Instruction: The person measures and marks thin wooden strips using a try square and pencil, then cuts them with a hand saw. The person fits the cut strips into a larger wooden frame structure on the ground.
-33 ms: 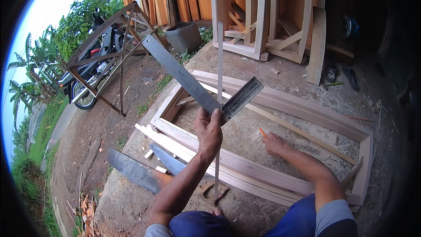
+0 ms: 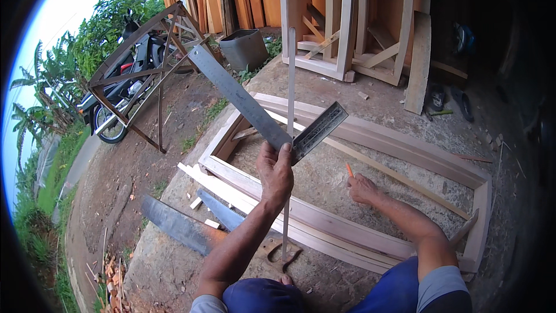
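My left hand [image 2: 275, 174] is closed around a metal try square [image 2: 240, 104], whose long blade points up and to the left. A thin wooden strip [image 2: 291, 69] stands nearly upright, running behind the square and gripped by the same hand. Its lower end comes down near a handsaw handle [image 2: 284, 253]. My right hand [image 2: 363, 188] pinches an orange pencil [image 2: 349, 169] with the tip upward, over the inside of a rectangular wooden frame [image 2: 341, 220] lying on the ground. Part of the frame's near-left side is hidden by my left hand and arm.
Two handsaw blades, one broad [image 2: 176, 223] and one bluish [image 2: 219, 210], lie left of my left forearm. More wooden frames [image 2: 341, 29] stand upright behind. A dark metal trestle [image 2: 159, 72] and a motorcycle [image 2: 110, 119] are at left, near a grey bin [image 2: 244, 49].
The pencil in my right hand has tipped a little more upright, and that hand has shifted very slightly. My left hand and the try square look unmoved.
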`<state>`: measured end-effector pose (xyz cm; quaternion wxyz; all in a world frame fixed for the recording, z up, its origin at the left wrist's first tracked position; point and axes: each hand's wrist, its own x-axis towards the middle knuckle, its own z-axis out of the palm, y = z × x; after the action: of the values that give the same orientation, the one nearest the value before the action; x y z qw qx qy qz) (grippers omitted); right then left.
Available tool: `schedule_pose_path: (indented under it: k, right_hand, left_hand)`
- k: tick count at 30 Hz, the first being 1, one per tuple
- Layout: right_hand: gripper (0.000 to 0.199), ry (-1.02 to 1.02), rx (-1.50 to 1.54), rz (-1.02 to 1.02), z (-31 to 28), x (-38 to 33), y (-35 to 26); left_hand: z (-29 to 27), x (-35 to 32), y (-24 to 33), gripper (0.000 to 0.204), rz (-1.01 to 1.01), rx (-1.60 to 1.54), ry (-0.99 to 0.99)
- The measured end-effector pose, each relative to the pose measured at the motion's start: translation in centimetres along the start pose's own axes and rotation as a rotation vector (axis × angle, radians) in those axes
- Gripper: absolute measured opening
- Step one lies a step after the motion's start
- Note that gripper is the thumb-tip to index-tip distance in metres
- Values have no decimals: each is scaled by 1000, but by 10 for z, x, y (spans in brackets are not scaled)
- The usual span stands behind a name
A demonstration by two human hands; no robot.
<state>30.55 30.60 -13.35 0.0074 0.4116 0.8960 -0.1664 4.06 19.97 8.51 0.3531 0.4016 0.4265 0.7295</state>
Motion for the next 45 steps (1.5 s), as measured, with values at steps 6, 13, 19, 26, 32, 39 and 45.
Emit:
schedule_pose_path:
  k: [6,13,19,26,32,39,45]
  right_hand:
    - [30,245,766,0,-128,-7,-15]
    - [61,611,619,-219,-253,-56,-94]
    - [44,611,657,-522,-276,-81,-151]
    - [15,693,533,-501,-277,-73,-168]
    - [14,787,444,-556,-276,-67,-163]
    - [10,742,485,-487,-274,-66,-159]
    - [13,692,491,-461,-276,-65,-157]
  left_hand:
    - [8,11,4,9,74,50,77]
    - [13,6,8,10,5,124,31]
    - [24,-1,19,9,48,113,-48]
    - [37,-8,24,10,72,46,-101]
    - [39,-12,28,11,64,104,-145]
    - [44,-14,27,12,58,73,-169]
    - [42,-14,23,13,51,95,-171]
